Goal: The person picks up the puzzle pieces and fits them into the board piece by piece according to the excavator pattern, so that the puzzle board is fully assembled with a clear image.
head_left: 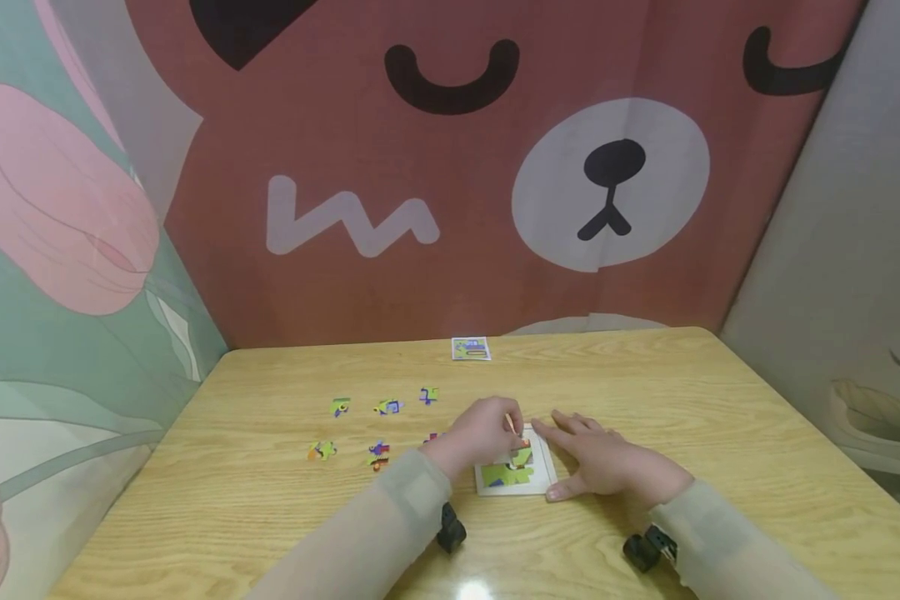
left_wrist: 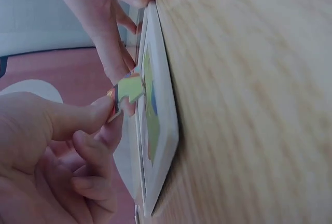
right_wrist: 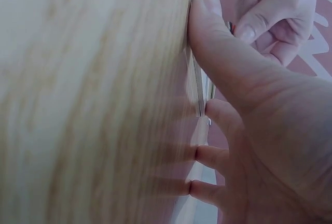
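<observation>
Between thumb and fingers, my left hand (head_left: 483,432) pinches a green jigsaw piece (left_wrist: 128,89) with a dark and red edge. That piece is tilted over the white puzzle tray (head_left: 516,490), its lower end right at the tray's surface. Green fitted pieces (head_left: 504,477) lie in the near part of the tray. My right hand (head_left: 607,458) rests with spread fingers along the tray's right side. In the right wrist view its thumb (right_wrist: 210,6) touches the tray edge and the fingertips rest on the table.
Several loose jigsaw pieces (head_left: 387,407) lie on the wooden table (head_left: 615,375), left of the tray. One piece (head_left: 431,437) is partly hidden behind the left wrist. A small printed picture card (head_left: 471,349) lies near the back edge, before a bear-patterned curtain (head_left: 450,292).
</observation>
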Action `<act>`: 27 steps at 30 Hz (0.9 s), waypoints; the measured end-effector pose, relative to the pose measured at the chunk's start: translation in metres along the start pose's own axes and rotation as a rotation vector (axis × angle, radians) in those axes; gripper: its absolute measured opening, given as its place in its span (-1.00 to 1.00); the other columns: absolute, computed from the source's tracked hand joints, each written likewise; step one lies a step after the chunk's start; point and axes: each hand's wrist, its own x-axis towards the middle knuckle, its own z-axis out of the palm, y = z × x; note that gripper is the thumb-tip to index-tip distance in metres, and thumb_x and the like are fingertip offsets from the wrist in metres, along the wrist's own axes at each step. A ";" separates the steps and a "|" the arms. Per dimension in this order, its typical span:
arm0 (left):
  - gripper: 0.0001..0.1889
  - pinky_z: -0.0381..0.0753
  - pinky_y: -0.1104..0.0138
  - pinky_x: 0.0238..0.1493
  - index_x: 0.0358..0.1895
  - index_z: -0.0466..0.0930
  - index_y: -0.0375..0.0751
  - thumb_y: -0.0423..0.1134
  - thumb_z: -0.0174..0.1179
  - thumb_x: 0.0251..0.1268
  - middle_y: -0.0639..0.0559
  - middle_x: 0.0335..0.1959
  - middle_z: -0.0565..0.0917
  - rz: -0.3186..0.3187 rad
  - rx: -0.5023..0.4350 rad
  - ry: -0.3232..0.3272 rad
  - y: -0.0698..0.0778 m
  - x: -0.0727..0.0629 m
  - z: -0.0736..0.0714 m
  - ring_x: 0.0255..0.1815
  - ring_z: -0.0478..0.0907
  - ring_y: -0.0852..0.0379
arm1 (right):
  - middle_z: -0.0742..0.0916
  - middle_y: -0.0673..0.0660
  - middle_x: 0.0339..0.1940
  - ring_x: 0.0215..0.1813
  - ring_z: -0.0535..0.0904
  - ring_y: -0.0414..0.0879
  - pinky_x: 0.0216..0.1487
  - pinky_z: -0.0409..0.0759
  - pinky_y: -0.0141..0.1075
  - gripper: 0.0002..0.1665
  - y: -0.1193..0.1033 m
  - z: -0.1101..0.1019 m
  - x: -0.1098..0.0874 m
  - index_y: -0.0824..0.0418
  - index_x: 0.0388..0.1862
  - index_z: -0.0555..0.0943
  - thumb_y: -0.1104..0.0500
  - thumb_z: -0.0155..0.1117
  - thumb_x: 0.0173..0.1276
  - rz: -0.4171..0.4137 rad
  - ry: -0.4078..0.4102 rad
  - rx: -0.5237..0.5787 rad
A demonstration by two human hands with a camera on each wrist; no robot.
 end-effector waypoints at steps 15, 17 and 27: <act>-0.84 0.44 0.38 -0.48 -0.40 0.54 -0.10 -0.34 0.35 0.26 0.07 -0.52 0.57 0.086 -0.022 -0.142 0.003 -0.003 -0.001 -0.52 0.46 0.21 | 0.16 0.38 0.54 0.46 0.01 0.50 0.13 0.01 0.57 0.21 0.000 -0.002 -0.001 0.04 0.59 0.15 -0.41 0.39 0.06 -0.013 0.002 0.012; -0.85 0.46 0.38 -0.47 -0.38 0.54 -0.10 -0.34 0.32 0.29 0.07 -0.49 0.58 0.082 -0.068 -0.129 0.006 -0.002 -0.001 -0.50 0.48 0.20 | 0.16 0.37 0.55 0.47 0.00 0.49 0.14 0.01 0.56 0.21 0.000 -0.001 -0.001 0.03 0.59 0.15 -0.41 0.38 0.05 -0.009 0.001 0.010; -0.84 0.45 0.39 -0.51 -0.41 0.57 -0.12 -0.38 0.36 0.23 0.09 -0.53 0.58 0.112 -0.073 -0.136 0.011 -0.001 0.010 -0.56 0.48 0.21 | 0.14 0.36 0.56 0.49 -0.02 0.44 0.14 -0.01 0.56 0.20 0.000 0.000 -0.001 0.12 0.55 0.23 -0.41 0.39 0.03 -0.006 0.008 0.039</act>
